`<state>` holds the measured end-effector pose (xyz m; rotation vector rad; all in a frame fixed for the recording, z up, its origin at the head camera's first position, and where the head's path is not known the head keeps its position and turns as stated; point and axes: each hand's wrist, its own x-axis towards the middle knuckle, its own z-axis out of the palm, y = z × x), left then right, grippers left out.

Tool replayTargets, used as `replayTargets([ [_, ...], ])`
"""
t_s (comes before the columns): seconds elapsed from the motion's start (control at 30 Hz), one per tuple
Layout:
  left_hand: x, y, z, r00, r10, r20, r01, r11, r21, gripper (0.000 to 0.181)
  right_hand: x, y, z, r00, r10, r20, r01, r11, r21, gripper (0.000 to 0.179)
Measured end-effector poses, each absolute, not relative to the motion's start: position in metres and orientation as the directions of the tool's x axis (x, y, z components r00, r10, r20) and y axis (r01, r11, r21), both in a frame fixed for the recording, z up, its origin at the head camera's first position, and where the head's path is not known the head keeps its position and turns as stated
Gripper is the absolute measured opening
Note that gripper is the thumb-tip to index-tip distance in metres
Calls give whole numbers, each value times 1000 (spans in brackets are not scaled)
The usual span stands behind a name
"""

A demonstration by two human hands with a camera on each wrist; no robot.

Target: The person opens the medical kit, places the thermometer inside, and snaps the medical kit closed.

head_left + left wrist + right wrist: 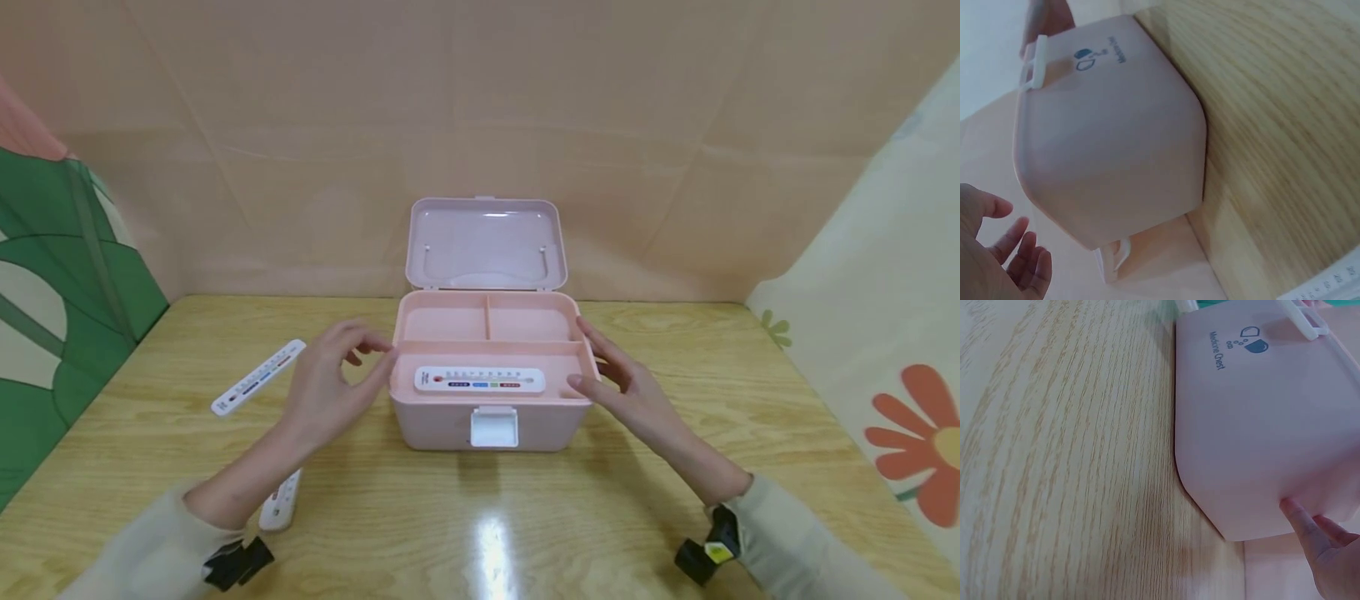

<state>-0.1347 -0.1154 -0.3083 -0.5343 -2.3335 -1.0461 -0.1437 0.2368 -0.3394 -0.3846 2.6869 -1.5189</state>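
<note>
A pink medicine chest [435, 427] stands on the table with its lid [487, 242] raised. Inside its top is a pink tray [442, 321] divided into three compartments. A white strip thermometer [480, 380] lies in the long front compartment. My right hand [637, 400] holds the chest's right edge, thumb over the rim and a finger [1300, 519] against the side wall. At the left rim is my left hand [330, 379], its fingers loosely bent and holding nothing. In the left wrist view those fingers [1019, 250] hang beside the chest.
A second strip thermometer [258, 377] lies slanted on the table left of the chest. Another white thermometer [279, 504] is partly hidden under my left forearm. A white latch [494, 427] hangs at the chest's front. Behind the table is a beige cloth backdrop [300, 167].
</note>
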Motion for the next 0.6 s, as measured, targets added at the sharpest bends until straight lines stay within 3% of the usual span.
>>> replayTargets([
  [0.17, -128, -123, -312, -789, 117, 603, 523, 644, 558, 13, -144, 237, -340, -969, -228, 93, -198, 494, -847, 67],
  [0.4, -120, -130, -313, -811, 87, 579, 485, 653, 581, 7, -144, 237, -340, -970, -225, 87, -191, 492, -849, 67],
  [0.6, -112, -135, -315, -841, 80, 534, 433, 691, 579, 17, -144, 237, -339, -970, -227, 81, -187, 499, -846, 66],
])
